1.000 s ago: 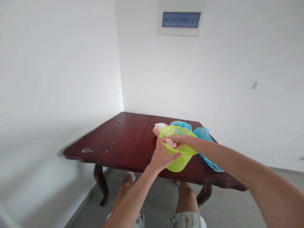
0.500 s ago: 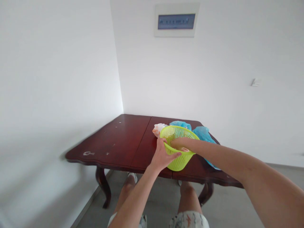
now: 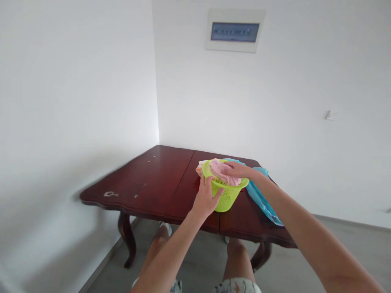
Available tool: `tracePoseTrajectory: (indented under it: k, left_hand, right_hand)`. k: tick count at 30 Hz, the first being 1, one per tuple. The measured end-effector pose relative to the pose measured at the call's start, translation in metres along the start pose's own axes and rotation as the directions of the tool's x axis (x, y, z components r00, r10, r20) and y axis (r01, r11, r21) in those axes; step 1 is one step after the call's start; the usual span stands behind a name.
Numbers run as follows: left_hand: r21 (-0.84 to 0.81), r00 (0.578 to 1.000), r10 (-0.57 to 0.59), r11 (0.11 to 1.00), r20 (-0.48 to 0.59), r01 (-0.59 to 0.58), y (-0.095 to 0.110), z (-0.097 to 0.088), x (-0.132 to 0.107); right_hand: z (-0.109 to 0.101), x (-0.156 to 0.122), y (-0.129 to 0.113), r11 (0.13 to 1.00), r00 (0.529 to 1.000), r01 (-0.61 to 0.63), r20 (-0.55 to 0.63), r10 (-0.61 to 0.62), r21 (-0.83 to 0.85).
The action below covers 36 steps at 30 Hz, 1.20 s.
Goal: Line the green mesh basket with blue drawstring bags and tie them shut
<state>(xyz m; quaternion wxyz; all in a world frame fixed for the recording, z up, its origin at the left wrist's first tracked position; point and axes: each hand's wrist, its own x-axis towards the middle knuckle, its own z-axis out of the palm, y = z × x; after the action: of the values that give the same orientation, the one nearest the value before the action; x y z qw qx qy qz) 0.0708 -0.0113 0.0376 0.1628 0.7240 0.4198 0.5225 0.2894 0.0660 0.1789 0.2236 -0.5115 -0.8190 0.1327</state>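
A yellow-green plastic basket [image 3: 225, 202] with perforated walls stands on the dark red wooden table [image 3: 161, 175]. My left hand [image 3: 206, 197] grips its near-left rim, thumb on the outside and fingers at the edge. My right hand [image 3: 237, 168] has hold of a soft pink cloth [image 3: 218, 167] at the mouth of the basket. The cloth spreads across the opening and covers most of the inside, so what lies beneath is hidden. How tightly the right fingers pinch the cloth is hard to see.
Blue plastic bags [image 3: 262, 200] lie right of and behind the basket. A white and orange plastic bag [image 3: 200, 167] sits at its left. Small pale marks or scraps [image 3: 110, 194] dot the table's left side. White walls meet behind the table.
My right hand has risen from inside the basket to its opening, bringing the pink cloth up into view. My left hand keeps hold of the rim. The camera view has shifted slightly.
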Motion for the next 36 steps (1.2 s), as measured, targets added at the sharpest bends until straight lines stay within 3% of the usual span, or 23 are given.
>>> tracePoseTrajectory:
  k: [2, 4, 6, 8, 10, 12, 14, 16, 17, 18, 19, 21, 23, 25, 28, 30, 33, 36]
  left_hand:
    - [0.011, 1.0, -0.002, 1.0, 0.005, 0.002, -0.001, -0.003, 0.003]
    - [0.038, 1.0, -0.006, 0.999, 0.025, 0.005, -0.001, -0.008, 0.003]
    - [0.1, 0.999, -0.004, 0.995, 0.05, -0.001, 0.002, -0.018, -0.001]
    - [0.174, 0.999, 0.027, 0.984, 0.038, -0.033, 0.009, -0.034, -0.01]
    - [0.221, 0.993, 0.117, 0.969, -0.029, -0.108, 0.021, -0.055, -0.023]
    - [0.256, 0.953, 0.265, 0.941, -0.15, -0.221, 0.038, -0.08, -0.037]
    - [0.373, 0.854, 0.439, 0.869, -0.279, -0.325, 0.054, -0.106, -0.049]
    - [0.545, 0.748, 0.571, 0.767, -0.337, -0.34, 0.065, -0.131, -0.054]
    - [0.605, 0.743, 0.58, 0.737, -0.335, -0.303, 0.067, -0.143, -0.053]
    - [0.633, 0.775, 0.551, 0.727, -0.308, -0.265, 0.065, -0.155, -0.051]
    - [0.626, 0.834, 0.484, 0.744, -0.266, -0.232, 0.061, -0.165, -0.048]
    - [0.534, 0.929, 0.347, 0.813, -0.125, -0.232, 0.044, -0.184, -0.039]
    - [0.456, 0.962, 0.272, 0.86, -0.03, -0.229, 0.02, -0.196, -0.033]
    - [0.437, 0.97, 0.241, 0.869, 0.034, -0.231, -0.006, -0.201, -0.03]
    - [0.471, 0.971, 0.197, 0.85, 0.134, -0.237, -0.039, -0.197, -0.025]
    - [0.547, 0.981, 0.144, 0.814, 0.134, -0.194, -0.061, -0.192, -0.016]
    - [0.661, 0.996, 0.084, 0.746, 0.024, -0.079, -0.102, -0.182, 0.003]
    - [0.712, 0.999, -0.045, 0.702, 0.023, 0.015, -0.148, -0.166, 0.015]
  right_hand:
    - [-0.002, -0.01, 0.004, 1.0, 0.988, -0.009, -0.157, 0.004, -0.027]
    - [0.0, -0.024, 0.005, 1.0, 0.931, 0.013, -0.363, -0.018, -0.015]
    - [0.0, -0.038, 0.001, 0.994, 0.856, 0.105, -0.511, -0.072, 0.036]
    - [-0.005, -0.05, -0.012, 0.969, 0.808, 0.239, -0.566, -0.164, 0.06]
    - [-0.011, -0.06, -0.032, 0.931, 0.769, 0.364, -0.566, -0.297, 0.006]
    - [-0.014, -0.064, -0.059, 0.888, 0.728, 0.447, -0.532, -0.433, -0.109]
    - [-0.01, -0.062, -0.089, 0.824, 0.689, 0.501, -0.455, -0.564, -0.263]
    - [0.004, -0.055, -0.117, 0.695, 0.641, 0.583, -0.287, -0.712, -0.422]
    - [0.014, -0.05, -0.129, 0.621, 0.621, 0.618, -0.185, -0.762, -0.482]
    - [0.025, -0.046, -0.14, 0.544, 0.597, 0.653, -0.084, -0.798, -0.527]
    - [0.037, -0.042, -0.149, 0.453, 0.554, 0.697, 0.016, -0.832, -0.555]
    - [0.061, -0.038, -0.16, 0.318, 0.474, 0.746, 0.132, -0.87, -0.585]
    - [0.083, -0.038, -0.163, 0.274, 0.439, 0.756, 0.15, -0.886, -0.594]
    - [0.101, -0.041, -0.158, 0.325, 0.47, 0.748, 0.115, -0.875, -0.579]
    - [0.128, -0.055, -0.137, 0.477, 0.563, 0.728, 0.034, -0.825, -0.493]
    - [0.147, -0.073, -0.118, 0.583, 0.627, 0.705, -0.03, -0.778, -0.404]
    - [0.181, -0.117, -0.085, 0.742, 0.74, 0.627, -0.116, -0.662, -0.236]
    - [0.22, -0.179, -0.047, 0.881, 0.87, 0.473, -0.173, -0.462, 0.026]
